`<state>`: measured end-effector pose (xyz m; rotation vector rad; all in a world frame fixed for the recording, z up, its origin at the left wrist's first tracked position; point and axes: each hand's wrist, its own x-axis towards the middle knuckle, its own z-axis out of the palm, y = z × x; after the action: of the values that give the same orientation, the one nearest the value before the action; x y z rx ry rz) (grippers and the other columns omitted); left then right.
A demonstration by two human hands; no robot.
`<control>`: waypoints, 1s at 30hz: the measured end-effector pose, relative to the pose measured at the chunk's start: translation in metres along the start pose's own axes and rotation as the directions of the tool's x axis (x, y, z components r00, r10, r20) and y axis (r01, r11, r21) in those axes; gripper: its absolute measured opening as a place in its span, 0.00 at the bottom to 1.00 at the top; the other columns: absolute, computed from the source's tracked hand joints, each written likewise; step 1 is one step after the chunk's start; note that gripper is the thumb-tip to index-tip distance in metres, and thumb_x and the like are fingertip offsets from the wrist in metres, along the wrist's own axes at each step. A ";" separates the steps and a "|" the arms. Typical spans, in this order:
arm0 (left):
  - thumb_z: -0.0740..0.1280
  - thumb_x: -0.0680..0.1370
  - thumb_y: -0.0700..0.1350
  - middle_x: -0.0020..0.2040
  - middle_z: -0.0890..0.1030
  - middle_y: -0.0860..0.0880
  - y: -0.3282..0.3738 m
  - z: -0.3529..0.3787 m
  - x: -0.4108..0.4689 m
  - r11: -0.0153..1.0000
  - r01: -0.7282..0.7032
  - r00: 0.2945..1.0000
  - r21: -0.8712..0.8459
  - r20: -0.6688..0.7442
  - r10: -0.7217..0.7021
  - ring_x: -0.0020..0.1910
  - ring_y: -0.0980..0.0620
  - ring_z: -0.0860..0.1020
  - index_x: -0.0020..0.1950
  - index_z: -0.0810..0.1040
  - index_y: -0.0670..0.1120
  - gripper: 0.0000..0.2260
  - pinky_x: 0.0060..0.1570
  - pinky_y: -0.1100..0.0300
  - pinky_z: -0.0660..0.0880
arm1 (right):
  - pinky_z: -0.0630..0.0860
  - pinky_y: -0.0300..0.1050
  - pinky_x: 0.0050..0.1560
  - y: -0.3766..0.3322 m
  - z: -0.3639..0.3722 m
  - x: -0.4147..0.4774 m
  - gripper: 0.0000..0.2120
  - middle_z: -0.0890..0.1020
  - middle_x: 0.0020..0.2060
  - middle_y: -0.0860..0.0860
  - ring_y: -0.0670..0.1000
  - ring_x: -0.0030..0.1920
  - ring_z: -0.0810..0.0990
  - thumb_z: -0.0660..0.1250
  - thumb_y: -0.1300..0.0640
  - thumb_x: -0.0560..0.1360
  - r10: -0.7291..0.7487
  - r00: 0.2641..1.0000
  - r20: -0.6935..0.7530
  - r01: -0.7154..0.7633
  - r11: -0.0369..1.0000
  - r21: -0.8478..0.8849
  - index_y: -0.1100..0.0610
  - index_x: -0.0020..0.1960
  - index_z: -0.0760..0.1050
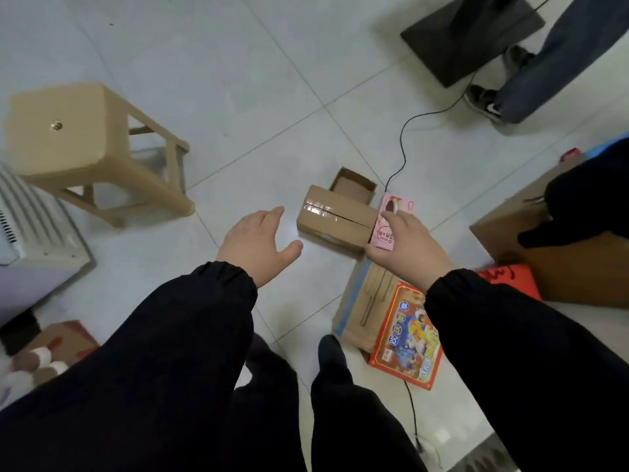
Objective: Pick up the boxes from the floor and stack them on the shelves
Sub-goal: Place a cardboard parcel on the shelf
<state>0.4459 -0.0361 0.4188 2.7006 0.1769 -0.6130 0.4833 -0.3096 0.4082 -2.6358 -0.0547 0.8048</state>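
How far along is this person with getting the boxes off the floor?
Nothing shows as done: no shelf is in view. In hand: the right hand grips a pink box, while the left hand is open and empty. Left on the floor: a taped cardboard box, a small open box, a flat cardboard box and a colourful red box.

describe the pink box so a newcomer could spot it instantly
Start at the beige plastic stool on the tiled floor and look right to the taped brown carton. The pink box stands against its right end, under the right hand. It is the only pink, printed one.
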 end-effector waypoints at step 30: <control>0.63 0.80 0.62 0.78 0.66 0.49 -0.065 0.194 0.345 0.992 0.087 0.882 -0.086 0.470 -0.036 0.75 0.48 0.68 0.82 0.57 0.53 0.34 0.69 0.51 0.66 | 0.67 0.41 0.53 0.117 0.180 0.271 0.26 0.71 0.52 0.47 0.49 0.54 0.71 0.71 0.49 0.76 0.544 0.812 0.212 -0.570 0.659 0.490 0.53 0.72 0.68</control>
<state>0.6671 -0.0348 0.0840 2.3680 0.1611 -1.2167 0.6029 -0.3156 0.0833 -2.0784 0.8934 0.8999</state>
